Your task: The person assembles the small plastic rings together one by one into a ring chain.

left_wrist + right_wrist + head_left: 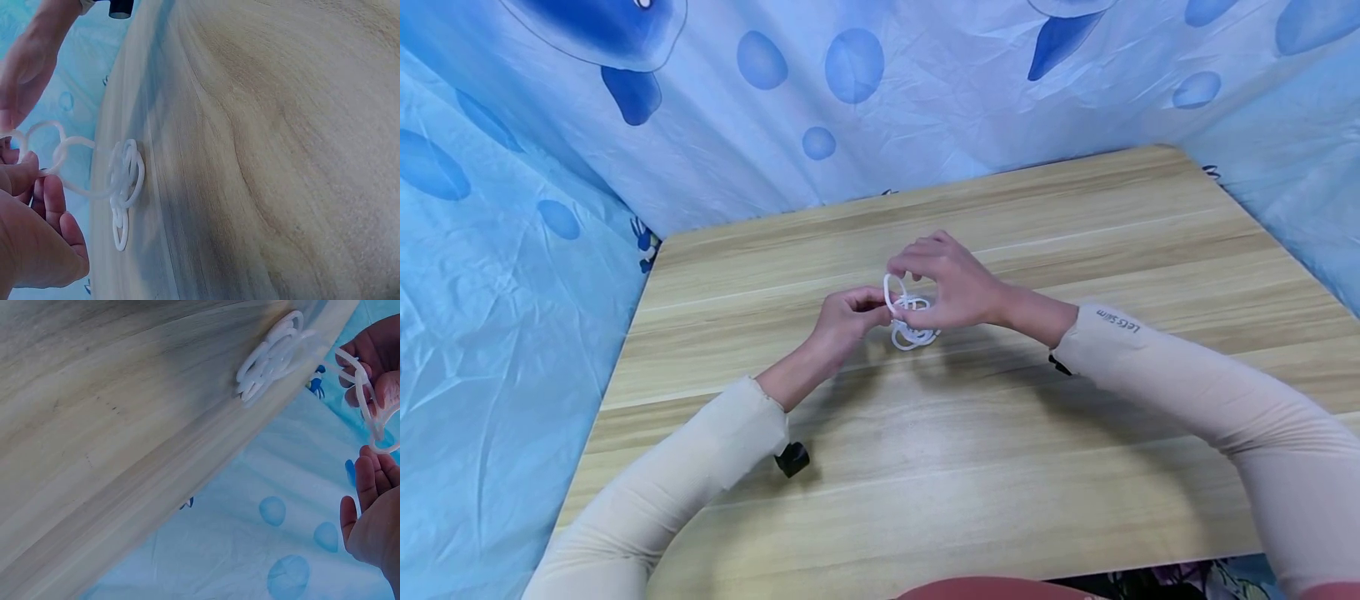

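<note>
A chain of white, linked loops (917, 335) lies heaped near the middle of the wooden table. In the left wrist view, part of the chain (77, 141) rises off the heap (139, 175) to both hands. With thumb and fingertips, my left hand (847, 317) pinches one of the raised loops. My right hand (962, 287) is just to the right, holding the upper end loop between curved fingers and thumb. Its thumb is partly out of frame in the right wrist view, where the raised loops (359, 394) hang between the hands.
The wood-grained table (970, 467) extends around both forearms. Blue curtains (925, 108) with bubble and fish prints hang behind it and at its sides. A small black device (792, 459) sits at the left wrist, under the sleeve's cuff.
</note>
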Tool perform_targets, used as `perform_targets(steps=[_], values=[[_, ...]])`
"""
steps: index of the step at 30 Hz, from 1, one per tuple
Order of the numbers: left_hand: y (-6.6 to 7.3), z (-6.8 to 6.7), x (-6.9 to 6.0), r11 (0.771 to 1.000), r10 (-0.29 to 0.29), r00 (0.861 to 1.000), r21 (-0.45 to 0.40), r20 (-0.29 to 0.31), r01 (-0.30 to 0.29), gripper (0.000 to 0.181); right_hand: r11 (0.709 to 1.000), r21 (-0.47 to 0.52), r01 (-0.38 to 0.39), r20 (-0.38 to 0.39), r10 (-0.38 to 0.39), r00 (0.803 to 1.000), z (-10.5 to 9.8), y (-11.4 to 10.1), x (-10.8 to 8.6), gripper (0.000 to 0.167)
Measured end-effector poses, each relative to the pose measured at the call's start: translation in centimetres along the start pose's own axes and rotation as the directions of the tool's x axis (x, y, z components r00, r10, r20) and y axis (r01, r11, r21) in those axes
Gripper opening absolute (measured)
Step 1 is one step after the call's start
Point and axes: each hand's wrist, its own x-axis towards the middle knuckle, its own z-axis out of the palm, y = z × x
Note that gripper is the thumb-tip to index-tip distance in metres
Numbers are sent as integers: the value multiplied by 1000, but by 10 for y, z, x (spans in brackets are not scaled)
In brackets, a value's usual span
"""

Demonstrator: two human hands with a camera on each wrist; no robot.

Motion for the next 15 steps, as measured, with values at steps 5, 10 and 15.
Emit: perform_targets(steps=[5, 10, 15], values=[[1, 0, -1, 1000, -4, 1000, -18, 2, 4, 20, 998, -56, -12, 31, 13, 999, -1, 3, -6, 41], [0, -3, -1, 1000, -13, 1000, 6, -4, 13, 24, 995, -104, -2, 29, 5, 1000, -3, 7, -10, 45], [2, -5, -1, 999, -35, 999, 7, -22, 35, 28, 991, -133, 24, 46, -18, 999, -4, 8, -10, 48]])
